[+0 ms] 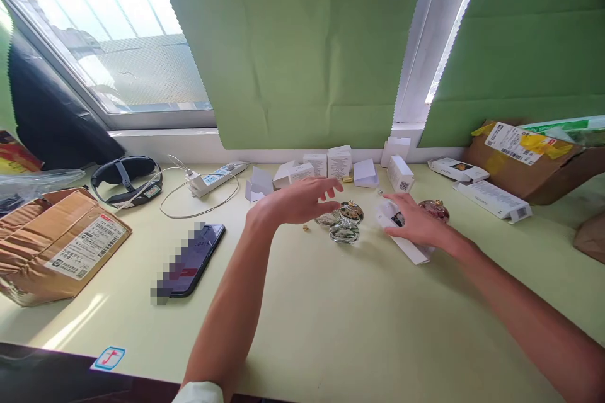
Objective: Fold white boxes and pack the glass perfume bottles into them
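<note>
My left hand (306, 200) hovers with its fingers apart, just left of a small group of glass pieces. In that group are a clear round glass piece (345, 234) and a dark one with gold trim (352, 211). My right hand (416, 221) is spread over a long white box (412, 250) with a dark picture on it; whether the fingertips touch it I cannot tell. Partly behind that hand sits a reddish round glass piece (435, 209) with a gold top. A tiny gold piece (305, 227) lies below my left hand.
Several small white boxes (339, 162) line the back, near an opened one (259, 186). A phone (193, 264), power strip (217, 178), headset (126, 179) and brown carton (66, 242) are on the left. Flat white boxes (494, 200) and another carton (529, 170) stand right.
</note>
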`<move>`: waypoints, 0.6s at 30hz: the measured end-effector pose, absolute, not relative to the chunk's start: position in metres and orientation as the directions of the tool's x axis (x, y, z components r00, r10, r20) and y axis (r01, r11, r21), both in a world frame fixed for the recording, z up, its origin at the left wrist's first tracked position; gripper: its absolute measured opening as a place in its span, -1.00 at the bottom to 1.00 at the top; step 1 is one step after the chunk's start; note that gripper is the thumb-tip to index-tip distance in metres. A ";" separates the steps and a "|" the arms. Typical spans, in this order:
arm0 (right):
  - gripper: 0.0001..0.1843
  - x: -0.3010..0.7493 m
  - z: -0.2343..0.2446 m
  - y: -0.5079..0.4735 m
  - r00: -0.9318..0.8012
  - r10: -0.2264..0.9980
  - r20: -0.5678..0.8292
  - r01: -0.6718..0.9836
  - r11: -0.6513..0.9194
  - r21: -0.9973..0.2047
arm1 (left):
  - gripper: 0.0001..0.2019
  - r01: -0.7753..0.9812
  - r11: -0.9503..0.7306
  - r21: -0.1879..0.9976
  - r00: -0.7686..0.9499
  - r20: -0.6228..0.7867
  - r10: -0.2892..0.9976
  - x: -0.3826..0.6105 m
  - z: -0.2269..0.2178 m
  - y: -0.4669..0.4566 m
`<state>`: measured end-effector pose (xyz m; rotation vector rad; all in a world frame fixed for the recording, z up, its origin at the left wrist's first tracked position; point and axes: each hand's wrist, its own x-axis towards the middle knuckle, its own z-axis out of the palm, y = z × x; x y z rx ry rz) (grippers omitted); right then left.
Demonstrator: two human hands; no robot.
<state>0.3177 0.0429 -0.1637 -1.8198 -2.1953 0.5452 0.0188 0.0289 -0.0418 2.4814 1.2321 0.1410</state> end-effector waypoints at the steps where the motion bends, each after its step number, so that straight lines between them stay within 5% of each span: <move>1: -0.14 0.325 -0.162 0.038 -0.215 0.975 -0.055 0.855 0.161 -0.493 | -0.58 0.750 -0.552 0.365 0.613 -0.070 0.787 0.019 -0.042 0.029; 4: -0.22 0.348 -0.167 0.022 -0.373 0.919 -0.129 0.432 0.049 -0.901 | -0.59 0.759 -0.545 0.356 0.602 -0.068 0.795 0.019 -0.043 0.029; 7: -0.19 0.366 -0.177 0.010 -0.450 0.878 -0.163 0.119 -0.122 -0.985 | -0.59 0.749 -0.553 0.363 0.612 -0.059 0.789 0.022 -0.042 0.026; 13: -0.27 0.358 -0.154 0.047 -0.043 0.993 0.106 0.397 0.114 -0.910 | -0.59 0.713 -0.602 0.359 0.654 -0.030 0.756 0.029 -0.042 0.020; 18: -0.53 0.318 -0.141 0.138 0.147 0.989 0.023 0.618 -0.073 -0.783 | -0.60 0.717 -0.595 0.363 0.654 -0.055 0.754 0.030 -0.044 0.023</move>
